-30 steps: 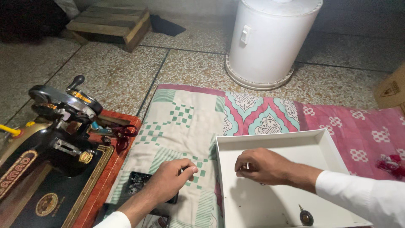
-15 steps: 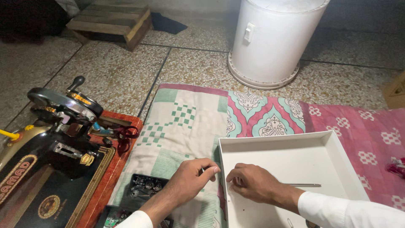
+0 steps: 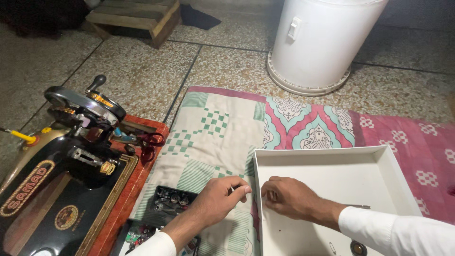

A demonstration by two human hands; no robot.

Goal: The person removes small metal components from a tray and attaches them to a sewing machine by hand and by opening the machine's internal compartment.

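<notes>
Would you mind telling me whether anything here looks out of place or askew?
The sewing machine looks odd: its black body is tipped back on its wooden base, handwheel uppermost. Otherwise nothing looks spilled or broken. The left hand and right hand pinch something too small to identify at the white tray edge.

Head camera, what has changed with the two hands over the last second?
The right hand drew back from the middle of the white tray to its near left wall. The left hand shifted right across the patterned quilt, so the two now nearly meet with fingertips pinched; anything held is too small to tell. The sewing machine, small black box and white drum stayed put.
</notes>
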